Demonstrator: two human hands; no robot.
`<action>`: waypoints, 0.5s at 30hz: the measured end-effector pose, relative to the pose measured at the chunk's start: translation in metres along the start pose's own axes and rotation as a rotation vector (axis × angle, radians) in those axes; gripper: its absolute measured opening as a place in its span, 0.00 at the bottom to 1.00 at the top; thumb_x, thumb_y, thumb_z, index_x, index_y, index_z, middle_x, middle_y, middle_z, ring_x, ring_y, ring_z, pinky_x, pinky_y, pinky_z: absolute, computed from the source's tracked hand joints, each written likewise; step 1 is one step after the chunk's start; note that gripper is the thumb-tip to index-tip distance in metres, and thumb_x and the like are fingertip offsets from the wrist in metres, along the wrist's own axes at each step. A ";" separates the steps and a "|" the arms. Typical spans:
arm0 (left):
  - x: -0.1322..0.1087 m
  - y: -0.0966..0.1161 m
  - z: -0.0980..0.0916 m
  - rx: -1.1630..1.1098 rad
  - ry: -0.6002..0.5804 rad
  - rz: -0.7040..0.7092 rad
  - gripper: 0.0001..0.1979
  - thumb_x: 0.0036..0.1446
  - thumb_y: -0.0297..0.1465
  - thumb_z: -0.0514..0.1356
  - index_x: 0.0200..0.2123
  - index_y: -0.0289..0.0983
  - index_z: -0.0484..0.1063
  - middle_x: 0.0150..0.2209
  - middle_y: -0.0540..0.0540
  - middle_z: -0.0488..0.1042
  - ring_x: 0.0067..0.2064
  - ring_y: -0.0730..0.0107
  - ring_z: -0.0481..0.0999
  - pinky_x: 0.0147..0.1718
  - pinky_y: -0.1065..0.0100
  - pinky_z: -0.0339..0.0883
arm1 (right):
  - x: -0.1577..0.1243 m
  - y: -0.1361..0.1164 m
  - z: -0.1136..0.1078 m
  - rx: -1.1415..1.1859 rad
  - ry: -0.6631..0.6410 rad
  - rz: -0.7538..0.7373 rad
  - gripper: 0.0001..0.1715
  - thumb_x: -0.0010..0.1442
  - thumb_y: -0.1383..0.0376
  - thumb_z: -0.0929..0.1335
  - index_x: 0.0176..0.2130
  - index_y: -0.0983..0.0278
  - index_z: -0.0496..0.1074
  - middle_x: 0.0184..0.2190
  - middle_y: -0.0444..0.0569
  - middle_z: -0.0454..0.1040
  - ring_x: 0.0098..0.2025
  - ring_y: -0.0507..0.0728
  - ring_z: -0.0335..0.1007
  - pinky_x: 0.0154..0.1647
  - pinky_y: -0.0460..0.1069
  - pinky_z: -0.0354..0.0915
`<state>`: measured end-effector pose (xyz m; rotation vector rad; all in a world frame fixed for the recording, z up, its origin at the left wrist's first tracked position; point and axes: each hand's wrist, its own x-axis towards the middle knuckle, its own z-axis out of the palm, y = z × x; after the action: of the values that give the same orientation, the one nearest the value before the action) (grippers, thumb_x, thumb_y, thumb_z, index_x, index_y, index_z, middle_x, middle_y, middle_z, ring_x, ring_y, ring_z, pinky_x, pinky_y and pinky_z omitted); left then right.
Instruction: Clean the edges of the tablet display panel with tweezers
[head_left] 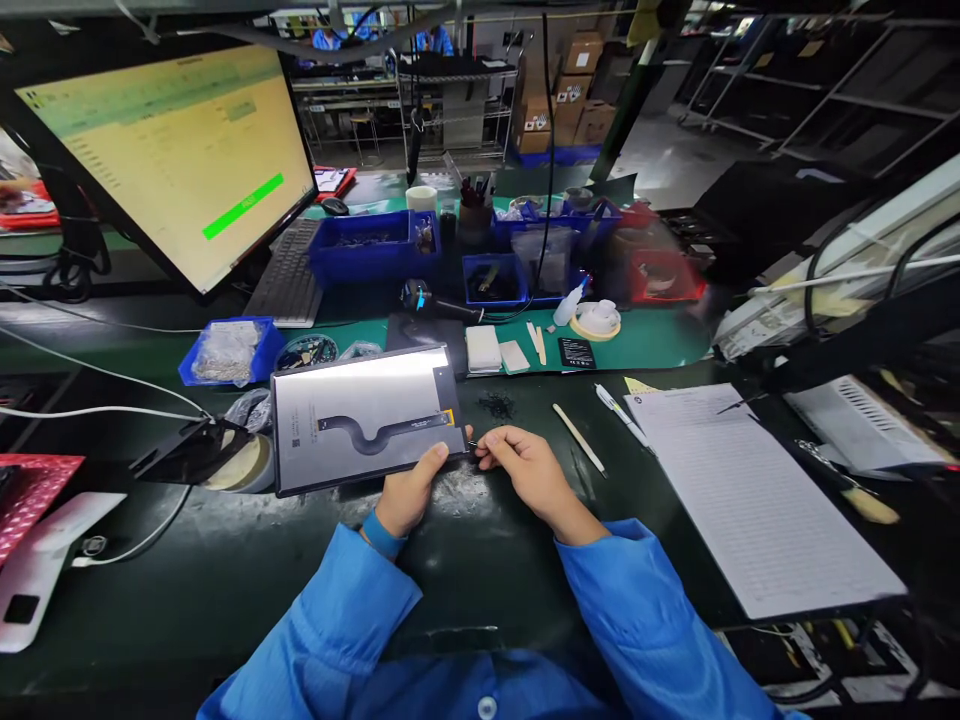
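Note:
A grey rectangular display panel [360, 415] with a black flex cable across its back is held above the dark workbench. My left hand [411, 492] grips its lower right corner, thumb on top, fingers underneath. My right hand [521, 462] is pinched shut just right of that corner, on something tiny at the panel's edge that I cannot make out. Both arms wear blue sleeves.
A monitor [172, 150] with a green bar stands at the back left, a keyboard [289, 275] beside it. Blue bins [371, 250] line the back. A paper sheet [750, 490], a pen [621, 414] and a stick [578, 437] lie to the right. A tape roll [240, 462] sits left.

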<state>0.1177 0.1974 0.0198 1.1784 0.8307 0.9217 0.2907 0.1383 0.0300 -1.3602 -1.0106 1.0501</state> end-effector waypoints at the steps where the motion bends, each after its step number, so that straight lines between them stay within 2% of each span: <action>1: 0.000 0.001 0.000 0.023 0.000 0.001 0.25 0.57 0.49 0.64 0.47 0.34 0.81 0.49 0.39 0.82 0.56 0.51 0.79 0.63 0.53 0.67 | 0.001 0.001 0.000 0.050 0.017 0.024 0.26 0.60 0.43 0.71 0.34 0.63 0.76 0.30 0.49 0.78 0.29 0.55 0.74 0.34 0.51 0.72; 4: -0.002 0.001 -0.001 0.062 -0.030 0.031 0.24 0.57 0.48 0.64 0.48 0.36 0.81 0.50 0.41 0.81 0.58 0.51 0.77 0.65 0.53 0.65 | 0.000 -0.001 0.001 0.175 0.026 0.048 0.25 0.59 0.43 0.72 0.36 0.63 0.75 0.30 0.47 0.78 0.27 0.53 0.73 0.30 0.49 0.71; 6: -0.003 0.001 -0.003 0.135 -0.035 0.032 0.24 0.58 0.48 0.63 0.47 0.36 0.82 0.51 0.42 0.81 0.58 0.52 0.77 0.66 0.53 0.63 | -0.003 -0.004 0.002 0.225 -0.028 0.058 0.25 0.58 0.44 0.73 0.39 0.62 0.75 0.30 0.46 0.77 0.27 0.52 0.73 0.30 0.48 0.71; 9: -0.007 0.000 -0.007 0.300 -0.027 -0.071 0.22 0.57 0.49 0.64 0.44 0.38 0.83 0.48 0.43 0.83 0.56 0.51 0.79 0.65 0.53 0.64 | -0.007 -0.006 0.005 0.229 -0.145 0.082 0.28 0.53 0.45 0.78 0.41 0.62 0.76 0.29 0.43 0.77 0.27 0.52 0.73 0.32 0.48 0.71; 12: -0.010 0.004 -0.015 0.388 -0.039 -0.173 0.20 0.53 0.50 0.66 0.40 0.42 0.84 0.45 0.45 0.84 0.53 0.51 0.81 0.61 0.54 0.69 | -0.005 -0.004 0.006 0.151 -0.206 0.099 0.25 0.51 0.46 0.79 0.34 0.64 0.76 0.24 0.42 0.75 0.26 0.51 0.71 0.32 0.47 0.69; 15: -0.014 0.015 -0.022 0.384 -0.071 -0.062 0.19 0.46 0.50 0.70 0.36 0.44 0.83 0.39 0.48 0.84 0.47 0.52 0.82 0.52 0.57 0.76 | -0.002 -0.005 0.008 0.119 -0.216 0.136 0.27 0.52 0.43 0.77 0.31 0.64 0.76 0.25 0.44 0.78 0.26 0.51 0.71 0.31 0.47 0.68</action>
<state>0.0899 0.1947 0.0308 1.4979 1.0092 0.6819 0.2827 0.1387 0.0348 -1.2510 -1.0051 1.3605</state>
